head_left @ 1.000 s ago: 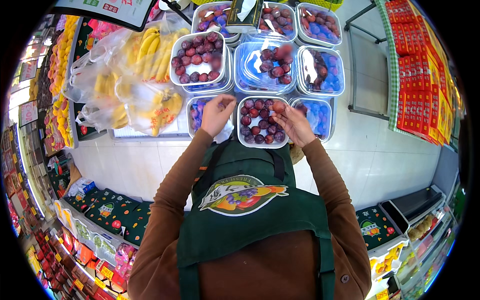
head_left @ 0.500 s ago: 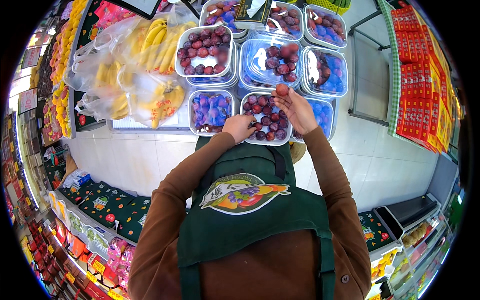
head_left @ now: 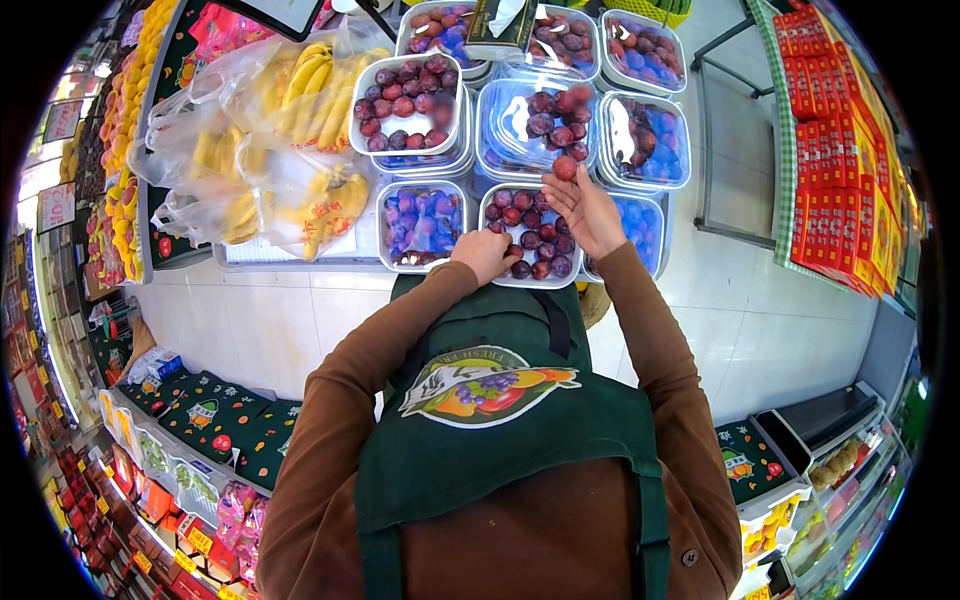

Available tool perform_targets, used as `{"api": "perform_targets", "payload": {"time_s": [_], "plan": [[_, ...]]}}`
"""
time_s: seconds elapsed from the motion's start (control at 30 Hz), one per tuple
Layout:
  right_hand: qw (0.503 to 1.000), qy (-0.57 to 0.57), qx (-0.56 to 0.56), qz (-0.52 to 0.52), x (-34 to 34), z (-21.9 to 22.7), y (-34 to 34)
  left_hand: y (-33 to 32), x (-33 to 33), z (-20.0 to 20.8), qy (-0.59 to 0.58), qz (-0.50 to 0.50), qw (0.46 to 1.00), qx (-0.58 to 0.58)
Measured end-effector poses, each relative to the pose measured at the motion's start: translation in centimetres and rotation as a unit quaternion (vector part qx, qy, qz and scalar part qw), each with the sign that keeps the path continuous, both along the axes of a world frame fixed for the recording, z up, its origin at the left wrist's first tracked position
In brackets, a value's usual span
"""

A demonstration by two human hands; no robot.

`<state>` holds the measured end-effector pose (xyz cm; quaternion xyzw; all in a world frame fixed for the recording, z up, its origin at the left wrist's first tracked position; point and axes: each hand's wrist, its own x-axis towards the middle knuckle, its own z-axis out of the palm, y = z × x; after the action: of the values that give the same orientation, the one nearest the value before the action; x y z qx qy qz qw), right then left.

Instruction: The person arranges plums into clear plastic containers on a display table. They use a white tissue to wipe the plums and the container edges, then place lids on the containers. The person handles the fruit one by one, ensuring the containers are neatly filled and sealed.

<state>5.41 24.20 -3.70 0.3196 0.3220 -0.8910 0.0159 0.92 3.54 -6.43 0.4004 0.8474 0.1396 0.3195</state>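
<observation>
Dark red plums fill most of an open white tray (head_left: 531,283) in front of me. Between the thumb and fingertips of my right hand (head_left: 592,215), a single reddish plum (head_left: 565,168) is held just above the tray's far right corner. My left hand (head_left: 484,255) reaches over the tray's left rim, its fingers curled around a plum (head_left: 514,252) inside; the palm side is hidden. Beyond, loose plums (head_left: 542,124) lie on a clear plastic lid (head_left: 500,125) atop stacked containers. Another open tray of plums (head_left: 402,88) sits on a stack to the far left.
Covered plum trays (head_left: 422,215) stand left of the open tray, with more (head_left: 645,138) at the right. Bagged bananas (head_left: 310,80) cover the table's left side. A tissue box (head_left: 500,35) rests at the back. Red boxes (head_left: 835,160) are stacked far right.
My right hand has moved slightly farther away with its plum. The left hand has shifted a little to the right and its fingers remain curled in the tray.
</observation>
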Motion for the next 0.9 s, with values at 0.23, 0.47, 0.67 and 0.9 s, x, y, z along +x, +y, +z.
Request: {"api": "perform_targets", "payload": {"time_s": [0.23,0.47,0.67,0.9], "plan": [[1.0,-0.003,0.006,-0.009,-1.4,0.2,-0.1,-0.3,0.0,0.1,-0.003,-0.001,1.0,-0.01],[0.999,0.039,0.032,-0.022,-2.1,0.2,0.4,-0.4,0.1,0.0,-0.003,0.0,1.0,-0.002],[0.997,0.061,0.052,-0.01,-1.8,1.3,0.0,-0.4,0.1,0.1,0.002,-0.002,1.0,-0.007],[0.996,0.066,0.053,-0.014,-1.8,1.8,-0.3,-0.4,0.1,0.1,-0.001,0.001,1.0,-0.006]]}}
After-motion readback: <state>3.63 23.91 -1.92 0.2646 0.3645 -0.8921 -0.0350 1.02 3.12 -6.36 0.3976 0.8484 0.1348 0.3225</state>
